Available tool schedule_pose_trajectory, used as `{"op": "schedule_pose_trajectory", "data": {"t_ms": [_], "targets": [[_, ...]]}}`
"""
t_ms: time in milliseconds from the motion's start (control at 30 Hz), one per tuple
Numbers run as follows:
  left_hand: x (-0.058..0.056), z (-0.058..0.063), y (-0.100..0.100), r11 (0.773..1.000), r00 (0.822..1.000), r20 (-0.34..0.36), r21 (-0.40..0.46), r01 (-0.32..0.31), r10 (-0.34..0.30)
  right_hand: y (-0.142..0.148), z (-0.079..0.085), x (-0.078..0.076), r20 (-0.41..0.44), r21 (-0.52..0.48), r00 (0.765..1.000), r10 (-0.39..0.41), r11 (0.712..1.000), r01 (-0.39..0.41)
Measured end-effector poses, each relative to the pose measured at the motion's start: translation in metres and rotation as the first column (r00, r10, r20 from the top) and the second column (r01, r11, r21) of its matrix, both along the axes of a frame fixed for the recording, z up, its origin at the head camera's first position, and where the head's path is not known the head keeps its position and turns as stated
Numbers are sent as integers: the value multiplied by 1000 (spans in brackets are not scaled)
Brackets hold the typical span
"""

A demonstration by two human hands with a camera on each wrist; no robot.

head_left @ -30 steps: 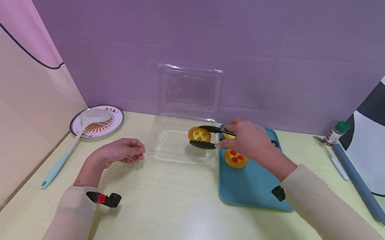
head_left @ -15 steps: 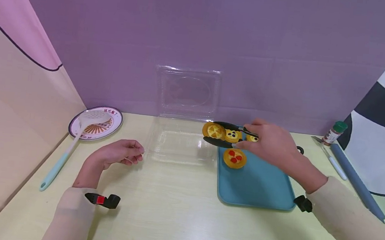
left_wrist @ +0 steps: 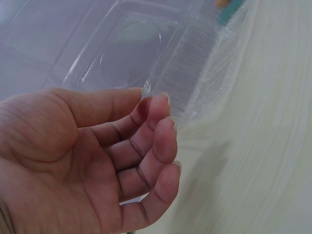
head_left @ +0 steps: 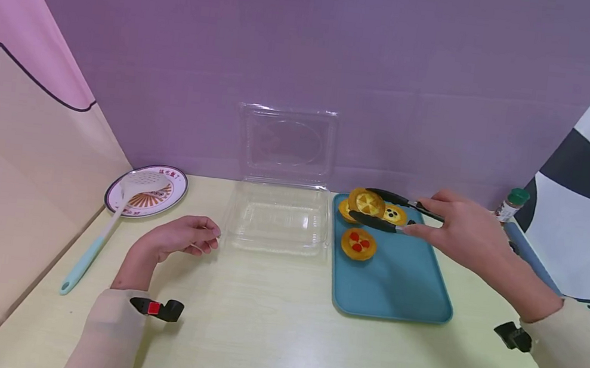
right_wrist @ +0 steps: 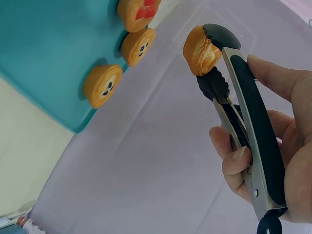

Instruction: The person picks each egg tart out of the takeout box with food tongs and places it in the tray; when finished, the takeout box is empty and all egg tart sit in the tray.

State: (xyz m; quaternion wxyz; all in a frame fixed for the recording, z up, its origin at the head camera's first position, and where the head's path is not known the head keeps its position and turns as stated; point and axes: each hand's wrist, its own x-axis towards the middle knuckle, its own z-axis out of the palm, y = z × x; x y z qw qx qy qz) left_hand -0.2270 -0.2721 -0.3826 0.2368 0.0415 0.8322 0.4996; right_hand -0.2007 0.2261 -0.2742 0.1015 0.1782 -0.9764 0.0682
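My right hand (head_left: 463, 231) grips black-tipped metal tongs (right_wrist: 256, 131). Between the tong tips is a round golden tart (head_left: 366, 203) with a pale-yellow criss-cross top, held over the back of the blue tray (head_left: 392, 290). Beneath it on the tray lie a tart with dark dots (head_left: 394, 214) and a second dotted tart (right_wrist: 138, 47), mostly covered in the head view. Nearer the front sits a tart with red pieces (head_left: 359, 244). At the left edge of the clear plastic container (head_left: 280, 221), my left hand (head_left: 181, 238) pinches the rim between thumb and index finger. The container's lid stands raised behind.
On the left, a white slotted turner with a light-blue handle (head_left: 86, 261) leans on a patterned plate (head_left: 175, 195). A green-capped shaker bottle (head_left: 512, 205) and a blue-grey bar (head_left: 535, 257) lie at the back right. A purple backdrop (head_left: 308, 59) closes off the table's rear.
My right hand has moved right, carrying the tart in the tongs from over the clear container to over the blue tray. The left hand has stayed at the container's edge.
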Motion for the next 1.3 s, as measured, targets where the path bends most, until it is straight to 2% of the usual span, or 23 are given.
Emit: {"op": "schedule_pose_trajectory", "data": {"t_ms": [400, 800, 1067, 1300], "targets": [[-1, -2, 0, 1000, 1000, 8, 4, -2, 1, 29, -13, 5, 3, 29, 1000, -31, 999, 31], [0, 0, 2, 1000, 1000, 4, -1, 4, -4, 50, -28, 7, 107, 80, 992, -74, 995, 66], [0, 1, 1, 1000, 1000, 4, -8, 4, -4, 49, -34, 4, 168, 92, 984, -57, 995, 42], [0, 1, 1, 1000, 1000, 8, 0, 4, -4, 49, -39, 3, 171, 90, 985, -27, 996, 11]]}}
